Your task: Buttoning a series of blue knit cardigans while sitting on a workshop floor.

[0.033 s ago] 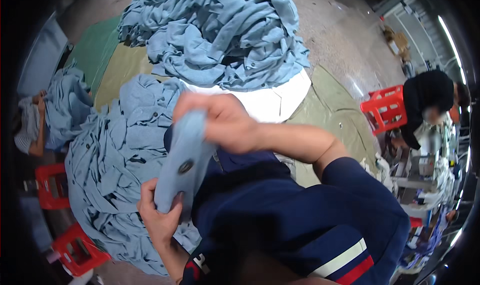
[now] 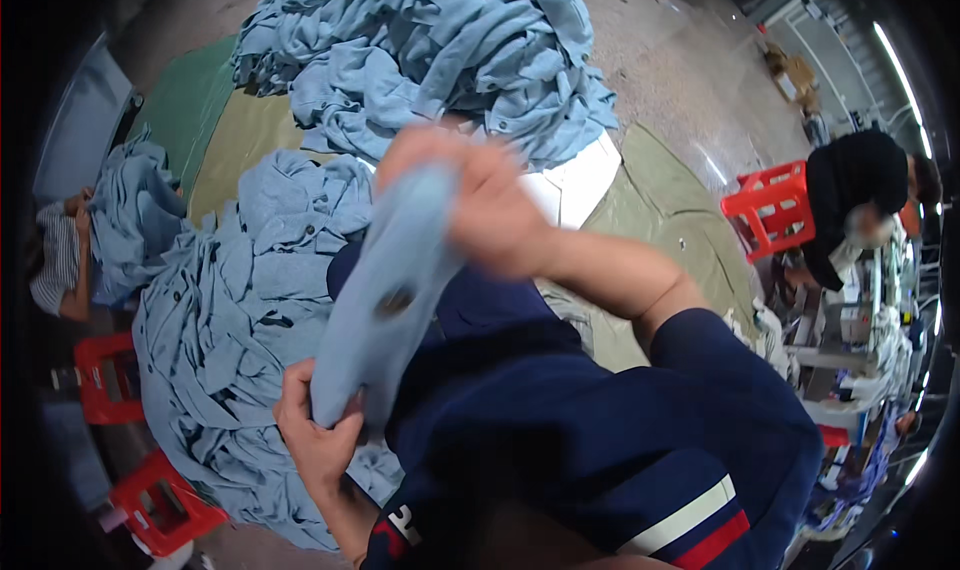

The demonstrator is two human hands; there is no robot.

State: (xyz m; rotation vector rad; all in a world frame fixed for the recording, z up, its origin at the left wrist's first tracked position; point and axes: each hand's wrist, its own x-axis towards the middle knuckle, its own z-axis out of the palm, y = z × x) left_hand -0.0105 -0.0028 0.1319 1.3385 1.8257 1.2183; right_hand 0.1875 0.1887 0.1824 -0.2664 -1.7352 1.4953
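Observation:
A strip of a light blue knit garment (image 2: 375, 315) with a dark button on it stretches aslant in front of my body. Its lower end is pinched between the thumb and fingers of my left hand (image 2: 322, 430). My right hand (image 2: 475, 205), smeared by motion, grips the upper end, and its fingertips are not distinct. Below and left of the strip spreads a heap of similar buttoned garments (image 2: 240, 370). A larger pile of the same blue knitwear (image 2: 440, 60) rises beyond my right hand.
Red plastic stools (image 2: 165, 505) stand at the left, and another red stool (image 2: 770, 210) is at the right beside a person in black (image 2: 860, 195). A person in a striped top (image 2: 60, 260) handles blue cloth at far left. Olive sheeting (image 2: 660, 235) covers part of the floor.
My right hand has moved up and to the right, drawing the garment strip out longer, and the button on it has shifted the same way. My left hand has stayed in place.

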